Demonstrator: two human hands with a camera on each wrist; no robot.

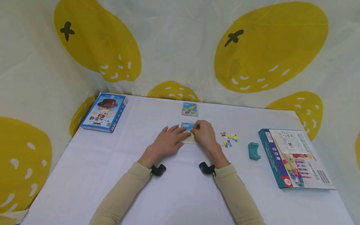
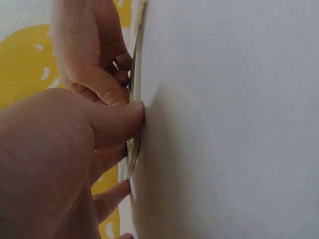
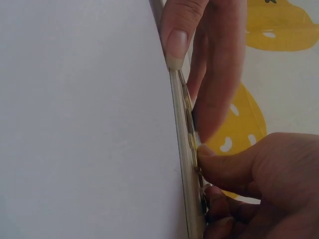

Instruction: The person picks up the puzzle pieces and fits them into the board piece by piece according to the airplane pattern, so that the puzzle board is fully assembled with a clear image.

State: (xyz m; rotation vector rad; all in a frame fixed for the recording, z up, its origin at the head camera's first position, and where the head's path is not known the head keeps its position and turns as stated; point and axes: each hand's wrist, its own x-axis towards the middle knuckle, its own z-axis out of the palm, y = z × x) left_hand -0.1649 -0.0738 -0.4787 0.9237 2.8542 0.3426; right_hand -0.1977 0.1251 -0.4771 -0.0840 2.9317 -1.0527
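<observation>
A small jigsaw board (image 1: 189,140) with a blue and yellow picture lies on the white table, partly hidden by both hands. My left hand (image 1: 168,140) rests on its left side with fingers extended across the picture; in the right wrist view the left thumb (image 3: 177,49) touches the board's edge. My right hand (image 1: 205,135) is over the board's right side, thumb and curled index finger pinching a small yellow puzzle piece (image 1: 192,132), mostly covered. Side-on, the fitted pieces (image 3: 189,119) form a thin, uneven layer on the board. Several loose puzzle pieces (image 1: 229,136) lie right of the right hand.
Behind the board lies a small picture card (image 1: 189,109) showing a yellow plane-like shape. A blue game box (image 1: 104,112) stands at the back left. On the right are a teal block with a curved notch (image 1: 254,151) and a large flat toy box (image 1: 295,159).
</observation>
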